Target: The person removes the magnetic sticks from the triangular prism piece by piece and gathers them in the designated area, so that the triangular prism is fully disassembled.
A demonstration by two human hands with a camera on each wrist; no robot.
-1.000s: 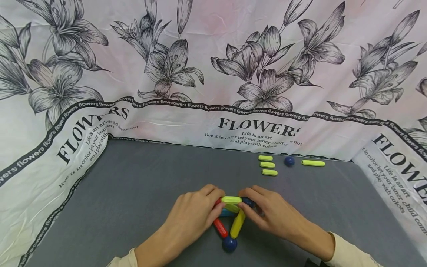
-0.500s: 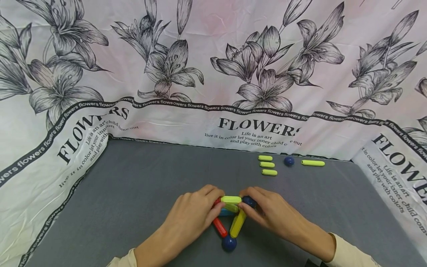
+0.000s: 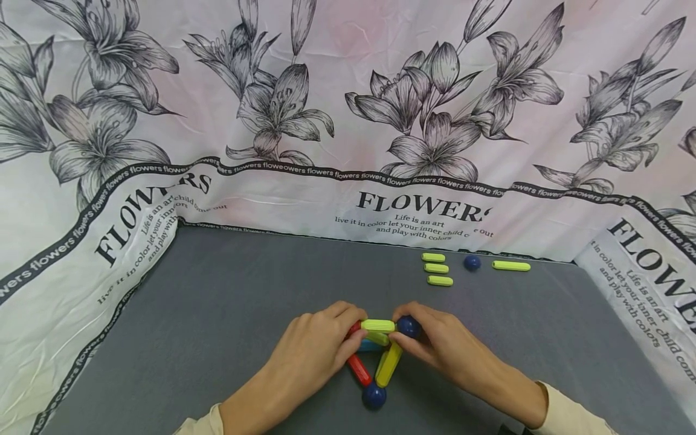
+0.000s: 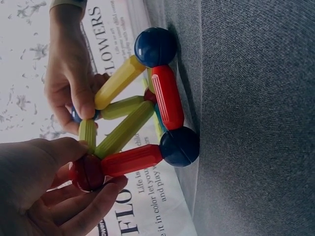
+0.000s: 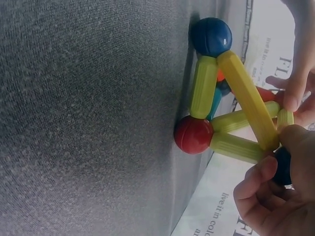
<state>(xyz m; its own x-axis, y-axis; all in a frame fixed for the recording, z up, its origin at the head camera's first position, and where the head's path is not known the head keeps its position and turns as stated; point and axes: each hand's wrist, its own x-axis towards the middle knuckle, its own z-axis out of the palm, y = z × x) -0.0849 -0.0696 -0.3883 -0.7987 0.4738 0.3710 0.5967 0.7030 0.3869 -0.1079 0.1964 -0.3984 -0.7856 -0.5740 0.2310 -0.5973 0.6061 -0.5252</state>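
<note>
While hands (image 3: 318, 343) (image 3: 451, 345) hold balls (image 4: 87, 173) (image 3: 409, 327), a rod (image 3: 377, 325) (yellow-green) lies between.

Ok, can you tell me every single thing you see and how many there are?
Built frame: one, multicoloured, front middle
Blue balls: four, three in frame, one loose at back
Red balls: two, in frame
Red rods: two, in frame
Yellow rod: one, in frame
Blue rod: one, low in frame
Frame's lime rods: four
Loose short rods: three, lime, back
Loose long rod: one, lime, back right
Tabletop: one, grey, underneath
Flower-print cloth: pale, black print, back and sides; pieces unclear
Sleeves: two, cream, bottom
Left hand: one, holding a red ball
Right hand: one, holding a blue ball
</note>
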